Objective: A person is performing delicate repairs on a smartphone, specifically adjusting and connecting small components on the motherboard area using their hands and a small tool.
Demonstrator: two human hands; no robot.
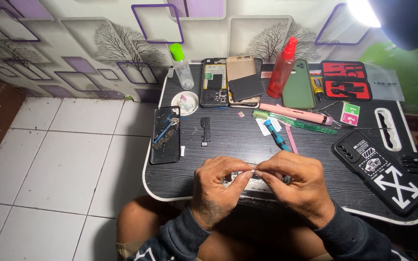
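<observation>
Head view looks down on a small black table with a white rim, set on a white tiled floor. Both hands meet at the near edge. The left hand and the right hand pinch the two ends of a tiny pale part between thumb and forefinger, the fingertips almost touching one another. The other fingers curl in. Beneath the hands lies a dark phone, mostly hidden, right at the near rim of the table.

To the left lies a black tray with loose bits and tools on it, and just behind it a small white dish. A clear bottle with a green cap stands at the far edge. Near it lies an opened phone, then a red spray bottle and a green phone case. A blue screwdriver and a green toothbrush lie in the middle, a pink tool just behind them. On the right rests a black phone case with white arrows.
</observation>
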